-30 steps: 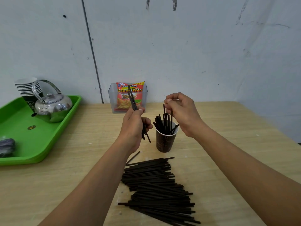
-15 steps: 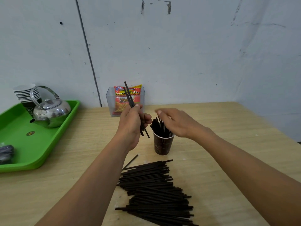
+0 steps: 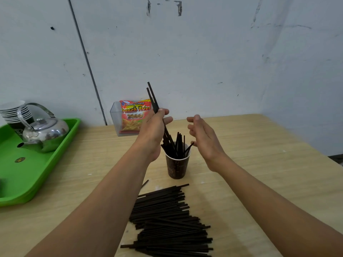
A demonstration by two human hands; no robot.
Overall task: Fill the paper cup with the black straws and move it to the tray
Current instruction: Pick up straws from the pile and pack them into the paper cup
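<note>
A brown paper cup (image 3: 177, 166) stands upright on the wooden table, with several black straws (image 3: 178, 145) sticking out of it. My left hand (image 3: 153, 130) is just left of the cup and holds a few black straws (image 3: 153, 97); their tops point up and their lower ends slant down toward the cup's mouth. My right hand (image 3: 203, 137) hovers right of the cup with relaxed fingers and holds nothing. A large pile of black straws (image 3: 170, 221) lies on the table in front of the cup. The green tray (image 3: 37, 175) sits at the far left.
On the tray stand a steel kettle (image 3: 44, 133) and a stack of paper cups (image 3: 15, 113). A clear box with a French Fries snack bag (image 3: 132, 117) stands against the wall behind the cup. A single straw (image 3: 145, 183) lies left of the pile.
My right hand has let go over the cup, drawn back to the right and opened. My left hand has lifted and tilted its straws so their lower ends reach toward the cup.
</note>
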